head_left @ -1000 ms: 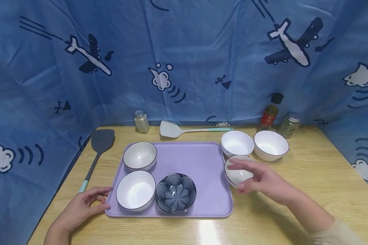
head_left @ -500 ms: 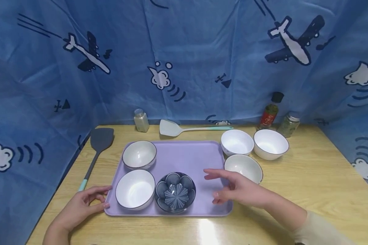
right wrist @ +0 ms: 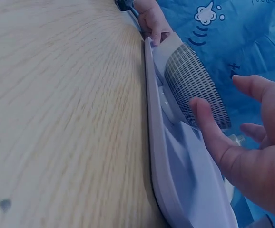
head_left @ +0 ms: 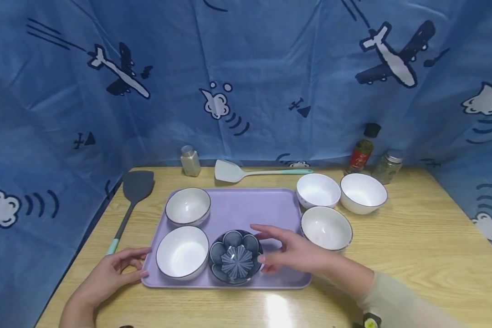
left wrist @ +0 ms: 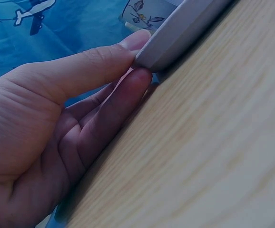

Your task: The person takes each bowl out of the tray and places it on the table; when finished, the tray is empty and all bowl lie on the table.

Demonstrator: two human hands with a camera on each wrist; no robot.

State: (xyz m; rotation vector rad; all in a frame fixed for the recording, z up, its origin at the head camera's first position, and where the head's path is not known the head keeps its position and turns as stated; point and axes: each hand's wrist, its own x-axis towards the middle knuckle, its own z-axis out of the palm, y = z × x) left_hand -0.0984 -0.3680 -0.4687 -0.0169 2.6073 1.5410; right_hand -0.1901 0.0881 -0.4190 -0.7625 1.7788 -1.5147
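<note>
Purple tray (head_left: 254, 207): lying on the tabletop (head_left: 397, 255), its left edge being pinched between thumb and finger by the left hand (head_left: 112, 273). Dark blue bowl (head_left: 235, 262): sitting upright at the tray's near side, directly right of a white bowl (head_left: 182, 253). Right hand (head_left: 291, 250): hovering at the dark blue bowl's right rim, grip standing apart; contact cannot be told. Step: apparently lining up a hold there. Next move: probably calling for closing on that rim without nudging the white bowl.
</note>
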